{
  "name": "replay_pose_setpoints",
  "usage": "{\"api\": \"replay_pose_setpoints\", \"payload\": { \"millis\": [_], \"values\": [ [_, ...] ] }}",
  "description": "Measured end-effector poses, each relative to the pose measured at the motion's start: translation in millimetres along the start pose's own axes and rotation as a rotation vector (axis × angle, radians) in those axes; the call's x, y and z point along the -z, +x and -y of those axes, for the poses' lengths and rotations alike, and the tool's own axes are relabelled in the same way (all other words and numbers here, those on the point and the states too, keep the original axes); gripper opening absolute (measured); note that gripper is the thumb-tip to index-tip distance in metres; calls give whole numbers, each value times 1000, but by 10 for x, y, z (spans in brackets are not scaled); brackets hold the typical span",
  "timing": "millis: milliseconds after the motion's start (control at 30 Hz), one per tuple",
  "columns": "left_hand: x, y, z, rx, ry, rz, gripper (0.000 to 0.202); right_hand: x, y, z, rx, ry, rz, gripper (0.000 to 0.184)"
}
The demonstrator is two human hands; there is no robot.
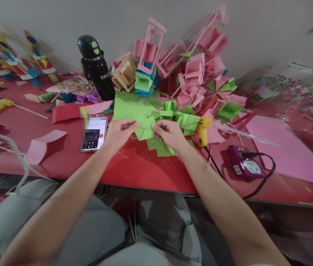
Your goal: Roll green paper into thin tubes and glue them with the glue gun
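Between my two hands is a green paper piece point(146, 125) with crease lines across it. My left hand point(121, 132) pinches its left edge between thumb and fingers. At the opposite edge, my right hand point(169, 133) grips it the same way. Behind it lies a larger green sheet point(123, 105). Flat green pieces point(163, 148) rest on the red table below my right hand, and several folded green paper shapes point(185, 122) stand just to its right.
A yellow glue gun point(203, 133) and a purple power strip point(245, 162) with a black cord sit on the right. A phone point(94, 133) and a black bottle point(98, 70) stand left. Pink paper chairs point(195, 70) pile up behind. The table's front edge runs near my knees.
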State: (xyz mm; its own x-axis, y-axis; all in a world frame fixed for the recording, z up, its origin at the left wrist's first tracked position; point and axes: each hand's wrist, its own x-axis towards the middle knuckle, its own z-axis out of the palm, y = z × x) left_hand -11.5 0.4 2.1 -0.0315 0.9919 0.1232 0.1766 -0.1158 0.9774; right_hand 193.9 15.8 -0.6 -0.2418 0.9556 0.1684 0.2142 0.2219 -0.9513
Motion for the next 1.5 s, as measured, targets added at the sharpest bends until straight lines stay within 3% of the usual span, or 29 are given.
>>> {"api": "replay_pose_setpoints", "payload": {
  "millis": [133, 500, 733, 1000, 1300, 1500],
  "values": [
    [-18, -1, 26, 23, -22, 55, 34, -7, -11, 21, 1, -11, 57, 36],
    [-184, -69, 34, -23, -53, -76, 27, -72, -4, -24, 34, 61, -26, 29],
    [-164, -68, 67, 35, 60, 50, 42, -23, -22, -24, 122, -143, -34, 23],
    [-152, -51, 98, -46, 60, 49, 45, -45, -49, -23, 362, -313, -20, 25],
    [-178, -61, 103, -155, 103, 60, 29, -49, -29, -55, 425, -284, -72, 13],
    [-174, -53, 117, -102, 117, 120, 23, -61, -43, -10, 447, -301, -43, 8]
  ]
}}
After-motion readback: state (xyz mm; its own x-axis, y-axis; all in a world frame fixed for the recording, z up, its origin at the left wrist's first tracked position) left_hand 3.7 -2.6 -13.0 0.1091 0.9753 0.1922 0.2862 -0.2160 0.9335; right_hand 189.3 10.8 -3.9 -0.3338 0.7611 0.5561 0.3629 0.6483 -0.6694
